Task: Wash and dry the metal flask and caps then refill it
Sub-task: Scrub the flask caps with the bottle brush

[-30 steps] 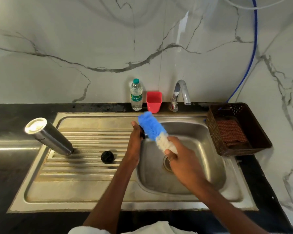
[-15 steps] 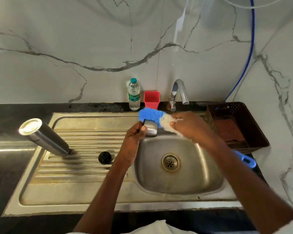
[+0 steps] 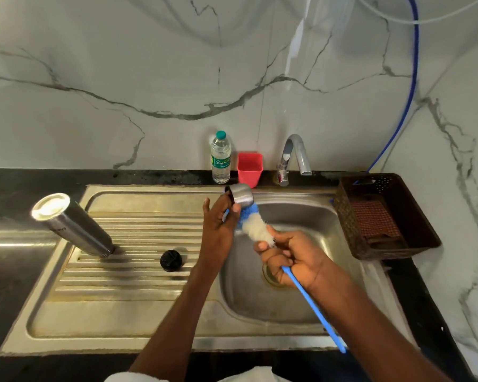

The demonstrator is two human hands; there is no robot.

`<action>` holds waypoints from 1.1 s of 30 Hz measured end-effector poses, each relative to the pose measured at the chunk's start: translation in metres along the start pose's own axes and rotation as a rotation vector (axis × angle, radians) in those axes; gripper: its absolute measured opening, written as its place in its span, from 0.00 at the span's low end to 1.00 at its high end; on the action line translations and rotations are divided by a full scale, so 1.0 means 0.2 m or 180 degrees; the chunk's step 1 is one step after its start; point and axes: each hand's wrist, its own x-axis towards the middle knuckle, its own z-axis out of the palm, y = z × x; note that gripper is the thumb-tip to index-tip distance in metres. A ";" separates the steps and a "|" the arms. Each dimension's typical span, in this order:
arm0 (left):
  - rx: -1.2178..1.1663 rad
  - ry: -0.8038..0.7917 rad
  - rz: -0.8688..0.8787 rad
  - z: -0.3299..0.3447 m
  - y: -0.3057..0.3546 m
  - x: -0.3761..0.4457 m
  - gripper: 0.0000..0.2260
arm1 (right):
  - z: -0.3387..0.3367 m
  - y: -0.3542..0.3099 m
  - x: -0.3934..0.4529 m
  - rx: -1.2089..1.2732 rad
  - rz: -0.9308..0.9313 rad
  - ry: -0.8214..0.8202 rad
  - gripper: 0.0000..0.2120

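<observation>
My left hand (image 3: 218,230) holds a small metal cap (image 3: 242,194) over the sink basin's back left corner. My right hand (image 3: 293,257) grips a bottle brush (image 3: 253,227) with a blue and white head and a long blue handle (image 3: 312,307). The brush's blue tip is pushed into the cap's open end. The metal flask (image 3: 72,224) stands upside down on the ribbed drainboard at the left. A black inner cap (image 3: 171,260) lies on the drainboard between the flask and my left arm.
Along the back edge are a plastic water bottle (image 3: 220,158), a red cup (image 3: 249,169) and the tap (image 3: 294,158). A dark basket (image 3: 414,244) with a brown cloth (image 3: 374,219) sits right of the steel sink (image 3: 301,307). Black counter surrounds it.
The brush swung round: my right hand came back from the far right to the front of the basin, and the head now enters the cap from below. The cap rose slightly.
</observation>
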 end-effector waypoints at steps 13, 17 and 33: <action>-0.0713 -0.0359 -0.1137 -0.03 0.07 -0.03 0.38 | 0.02 0.28 -0.12 -0.4700 -0.2806 0.2777 0.15; -0.1292 -0.0552 -0.1230 0.02 0.15 -0.03 0.28 | 0.03 0.19 -0.03 -0.5319 -0.3446 0.2655 0.21; -0.2213 -0.0196 -0.1397 -0.02 0.11 -0.02 0.26 | -0.08 0.17 0.00 -0.5725 -0.3654 0.2955 0.21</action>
